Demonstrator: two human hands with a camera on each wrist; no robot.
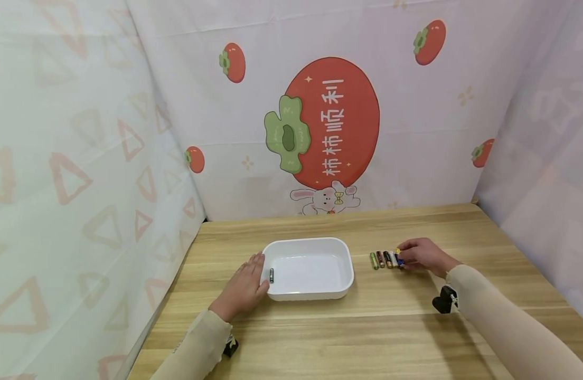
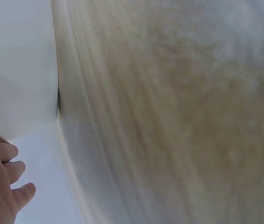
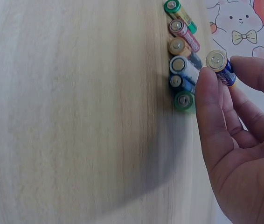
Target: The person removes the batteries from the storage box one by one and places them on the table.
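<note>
My right hand (image 1: 425,254) pinches a blue-and-gold battery (image 3: 221,66) between thumb and fingers, close beside the row in the right wrist view. That row holds several batteries lying side by side, among them a green-and-gold one (image 3: 181,17), a red one (image 3: 184,35), a white one (image 3: 184,68) and a green-ended one (image 3: 184,100). A white rectangular dish (image 1: 315,272) stands left of them. One dark green battery (image 1: 271,275) lies inside, along its left wall. Against the dish's left side rests my left hand (image 1: 243,287), fingers extended along the rim and thumb near the front corner.
The wooden table (image 1: 329,343) runs back to a printed cloth (image 1: 396,174) with red fruit and a rabbit. More cloth hangs along the left and right sides. A dark wrist camera (image 1: 445,300) hangs below the right sleeve.
</note>
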